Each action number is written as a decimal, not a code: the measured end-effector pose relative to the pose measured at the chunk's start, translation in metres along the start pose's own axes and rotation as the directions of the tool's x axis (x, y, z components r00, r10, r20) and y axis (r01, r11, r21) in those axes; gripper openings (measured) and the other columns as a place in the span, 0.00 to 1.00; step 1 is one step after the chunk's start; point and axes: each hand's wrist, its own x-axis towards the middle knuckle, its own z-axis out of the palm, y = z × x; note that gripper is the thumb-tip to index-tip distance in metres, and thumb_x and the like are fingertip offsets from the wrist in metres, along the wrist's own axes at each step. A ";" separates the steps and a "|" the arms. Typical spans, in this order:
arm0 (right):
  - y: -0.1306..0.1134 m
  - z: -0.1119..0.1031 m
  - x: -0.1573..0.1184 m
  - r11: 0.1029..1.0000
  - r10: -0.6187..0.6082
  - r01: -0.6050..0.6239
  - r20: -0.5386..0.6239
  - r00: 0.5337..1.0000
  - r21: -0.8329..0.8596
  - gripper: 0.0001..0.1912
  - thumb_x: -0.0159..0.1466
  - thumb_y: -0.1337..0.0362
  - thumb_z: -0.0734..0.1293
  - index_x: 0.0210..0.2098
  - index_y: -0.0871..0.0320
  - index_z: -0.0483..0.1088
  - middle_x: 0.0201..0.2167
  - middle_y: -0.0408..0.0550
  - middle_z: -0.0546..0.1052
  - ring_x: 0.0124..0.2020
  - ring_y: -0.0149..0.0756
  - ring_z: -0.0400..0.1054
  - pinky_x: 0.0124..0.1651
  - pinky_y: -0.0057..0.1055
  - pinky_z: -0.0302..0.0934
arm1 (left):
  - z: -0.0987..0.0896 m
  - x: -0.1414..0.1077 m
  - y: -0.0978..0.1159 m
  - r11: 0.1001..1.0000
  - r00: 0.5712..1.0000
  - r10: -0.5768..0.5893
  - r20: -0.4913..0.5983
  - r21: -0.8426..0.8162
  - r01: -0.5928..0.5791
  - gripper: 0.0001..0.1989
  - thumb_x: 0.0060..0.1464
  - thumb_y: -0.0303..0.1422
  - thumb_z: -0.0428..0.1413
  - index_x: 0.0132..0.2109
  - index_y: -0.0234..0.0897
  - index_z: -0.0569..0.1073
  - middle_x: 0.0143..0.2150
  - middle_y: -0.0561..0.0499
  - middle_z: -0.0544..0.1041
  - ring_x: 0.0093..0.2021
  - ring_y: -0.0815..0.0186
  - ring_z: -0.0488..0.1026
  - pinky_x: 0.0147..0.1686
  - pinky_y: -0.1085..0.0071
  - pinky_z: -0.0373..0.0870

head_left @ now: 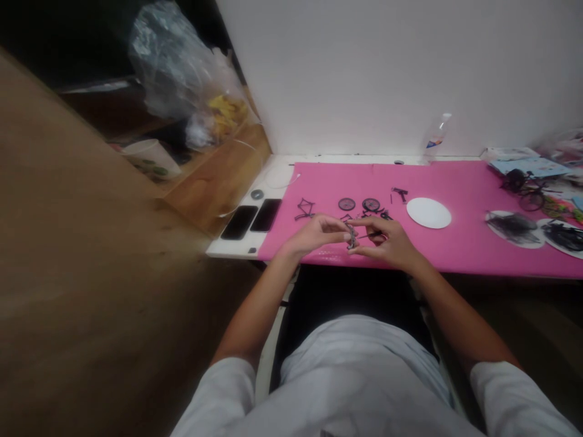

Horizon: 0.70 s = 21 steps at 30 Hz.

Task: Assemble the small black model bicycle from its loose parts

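Observation:
Above the front edge of the pink mat, my left hand (pixel 321 235) and my right hand (pixel 388 244) meet with closed fingertips around a small dark grey part (pixel 351 237). Its exact kind is too small to make out. A thin dark rod (pixel 370 235) also shows among my right fingers. Just beyond my hands lie a miniature bicycle frame (pixel 305 208), a small wheel (pixel 347 204) and a second wheel (pixel 370 205). Several small black pieces are partly hidden behind my fingers. A black pistol-shaped piece (pixel 400 193) rests farther right.
The pink mat (pixel 455 255) covers most of the white table. A white disc (pixel 429 213) lies at right, near plates of black parts (pixel 565 235) and a small assembled bicycle (pixel 523 188). Two phones (pixel 266 215) lie left; a clear bottle (pixel 437 138) stands behind.

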 end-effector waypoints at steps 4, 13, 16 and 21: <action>0.001 0.000 0.000 1.000 -0.013 0.013 -0.001 1.000 0.007 0.31 0.59 0.50 0.82 0.57 0.56 0.79 0.28 0.37 0.64 0.24 0.25 0.45 0.27 0.26 0.46 | 0.000 0.000 0.001 1.000 1.000 -0.002 0.006 -0.004 0.002 0.14 0.54 0.39 0.72 0.41 0.31 0.84 0.39 0.40 0.85 0.43 0.59 0.84 0.50 0.63 0.79; 0.001 0.000 -0.001 1.000 0.013 -0.013 -0.002 1.000 -0.001 0.31 0.58 0.48 0.82 0.56 0.56 0.80 0.28 0.40 0.65 0.24 0.26 0.45 0.26 0.27 0.46 | 0.001 0.001 0.001 1.000 1.000 0.000 0.019 0.003 -0.001 0.14 0.54 0.39 0.72 0.41 0.32 0.84 0.39 0.41 0.85 0.42 0.59 0.84 0.50 0.64 0.78; 0.000 0.000 -0.001 1.000 0.007 -0.007 -0.006 1.000 0.005 0.31 0.58 0.48 0.82 0.56 0.56 0.80 0.29 0.40 0.67 0.24 0.26 0.45 0.26 0.27 0.46 | 0.000 0.001 0.000 1.000 1.000 -0.007 0.014 0.010 0.007 0.14 0.54 0.39 0.72 0.40 0.32 0.84 0.39 0.41 0.85 0.42 0.59 0.84 0.50 0.64 0.78; 0.000 0.000 -0.001 1.000 0.011 -0.011 -0.003 1.000 0.009 0.31 0.58 0.48 0.82 0.56 0.56 0.80 0.30 0.40 0.68 0.24 0.26 0.46 0.26 0.27 0.46 | 0.000 0.002 -0.001 1.000 1.000 0.002 0.023 0.014 -0.003 0.13 0.55 0.38 0.71 0.41 0.32 0.84 0.39 0.41 0.85 0.43 0.59 0.84 0.50 0.64 0.78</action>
